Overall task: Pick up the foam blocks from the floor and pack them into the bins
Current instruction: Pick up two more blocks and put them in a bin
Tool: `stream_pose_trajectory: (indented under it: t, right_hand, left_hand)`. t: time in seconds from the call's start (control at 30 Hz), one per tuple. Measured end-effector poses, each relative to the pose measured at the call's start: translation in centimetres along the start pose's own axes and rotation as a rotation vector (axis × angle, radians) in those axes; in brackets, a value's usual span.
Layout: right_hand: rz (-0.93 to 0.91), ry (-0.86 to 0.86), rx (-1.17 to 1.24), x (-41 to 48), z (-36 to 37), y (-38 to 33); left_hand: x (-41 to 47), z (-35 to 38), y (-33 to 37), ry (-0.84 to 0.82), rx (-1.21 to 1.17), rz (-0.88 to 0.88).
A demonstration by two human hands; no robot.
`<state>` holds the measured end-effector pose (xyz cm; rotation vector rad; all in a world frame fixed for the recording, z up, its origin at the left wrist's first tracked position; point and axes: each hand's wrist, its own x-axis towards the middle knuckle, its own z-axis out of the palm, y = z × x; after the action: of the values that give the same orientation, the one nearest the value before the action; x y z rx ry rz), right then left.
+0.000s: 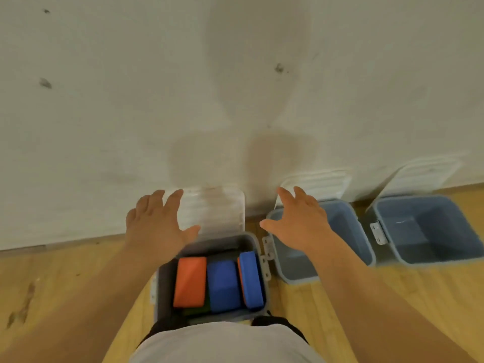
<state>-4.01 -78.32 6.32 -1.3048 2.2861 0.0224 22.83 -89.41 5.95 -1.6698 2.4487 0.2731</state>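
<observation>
Three grey bins stand in a row on the wooden floor (392,297) against a pale wall (131,100), each with its white lid tipped back against that wall. The near bin (258,247) sits directly in front of the person and holds the foam blocks: an orange block (190,281) on the left, a blue block (224,285) in the middle touching it, and a second blue block (251,279) on edge at the right, with a thin strip of orange showing along its left side. Something dark green lies under the orange block, but too little of it shows to tell what it is. The near edge of this bin is cut off by the person's pale shirt (227,344).

The left hand (157,224) hovers open, fingers spread, over the far left corner of the near bin and covers the left part of its lid (217,210); whether it touches the lid cannot be told. The right hand (296,221) is also open and empty, spread above the near left corner of the middle bin (348,231), hiding part of its rim and the lower left of its lid (322,182). Most of that bin's inside is hidden by the hand and forearm. The far bin (429,226) to the right shows a bare bottom, and its lid (427,174) is pale against the wall and hard to make out. White latches sit between the bins.
</observation>
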Motion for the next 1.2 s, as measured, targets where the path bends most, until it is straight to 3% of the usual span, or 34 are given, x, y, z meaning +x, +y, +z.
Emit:
stream_pose_trajectory:
  t: [0.23, 0.4, 0.57, 0.7, 0.83, 1.03, 1.2]
  right_hand:
    - [-0.181, -0.231, -0.205, 1.3, 1.9, 6.3]
    - [-0.436, -0.370, -0.340, -1.5, 5.9, 2.0]
    - [-0.840, -0.451, -0.618, -9.2, 11.2, -5.1]
    - [-1.177, -0.486, -0.832, -20.3, 17.8, -7.8]
    - [-1.471, -0.517, -1.073, -34.5, 27.1, -6.2]
    - [-1.932, -0.700, -1.301, -60.5, 35.1, 4.6]
    - [-2.412, -0.741, -1.475, -77.7, 38.2, 14.9]
  left_hand:
    - [-8.1, 5.5, 7.2, -0.116, -0.098, -0.298]
    - [-18.6, 8.4, 6.2, -0.176, -0.223, -0.583]
    - [-33.6, 11.8, 6.6, -0.171, -0.364, -0.978]
    - [-49.1, 16.3, 10.1, -0.115, -0.522, -1.392]
    - [-64.8, 22.5, 17.4, -0.044, -0.687, -1.763]
    - [-87.4, 27.3, 37.6, 0.037, -0.884, -2.394]
    - [-94.8, 26.2, 53.8, 0.072, -0.873, -2.893]
